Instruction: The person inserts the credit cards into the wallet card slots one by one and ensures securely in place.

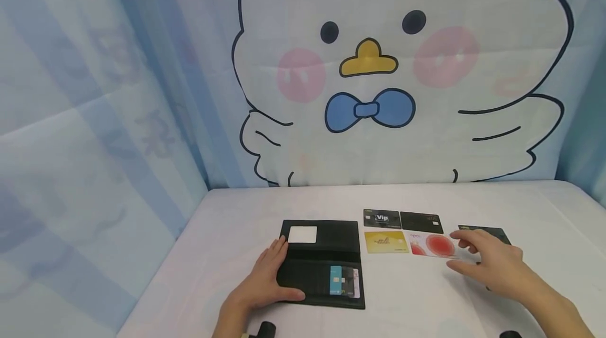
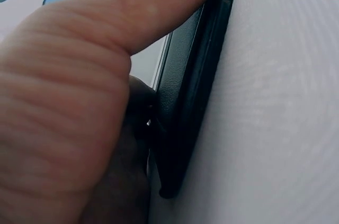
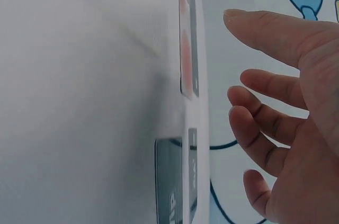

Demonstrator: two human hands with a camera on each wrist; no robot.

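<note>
An open black wallet (image 1: 314,254) lies on the table, with a white rectangle (image 1: 303,234) in its upper half. Blue, dark and pale cards (image 1: 336,280) show in its lower half. My left hand (image 1: 265,280) rests along the wallet's left side, fingers straight, thumb over the lower part. In the left wrist view the thumb lies across the wallet's edge (image 2: 177,86). My right hand (image 1: 497,262) hovers above the table with loosely bent fingers, holding nothing. Nearest its fingertips is a white card with a red circle (image 1: 433,244). A dark card (image 1: 497,233) lies partly hidden behind it.
Beside the wallet lie a black Vip card (image 1: 381,218), another black card (image 1: 421,222) and a gold card (image 1: 385,242). A dark card (image 3: 169,181) stands out below my right hand in the right wrist view. A cartoon-printed curtain (image 1: 369,154) hangs behind the table.
</note>
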